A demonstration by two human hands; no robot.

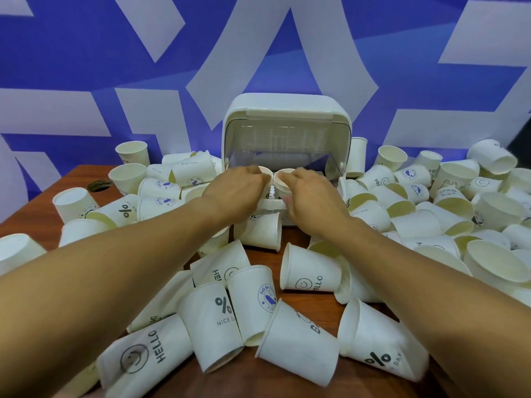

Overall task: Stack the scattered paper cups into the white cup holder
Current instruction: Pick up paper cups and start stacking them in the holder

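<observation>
The white cup holder (287,116) stands at the back centre of the table with its clear lid lifted. My left hand (234,191) grips a paper cup (265,170) by its rim at the holder's front opening. My right hand (311,193) grips a second paper cup (281,179) right beside it. The two cups stand upright, rims nearly touching, over the holder's front tray (273,204). My hands hide the lower parts of both cups.
Several white printed paper cups lie scattered over the brown wooden table (304,304): a pile (431,208) on the right, another pile (149,191) on the left, and more cups (253,305) between my forearms. A blue and white patterned wall (86,67) stands behind.
</observation>
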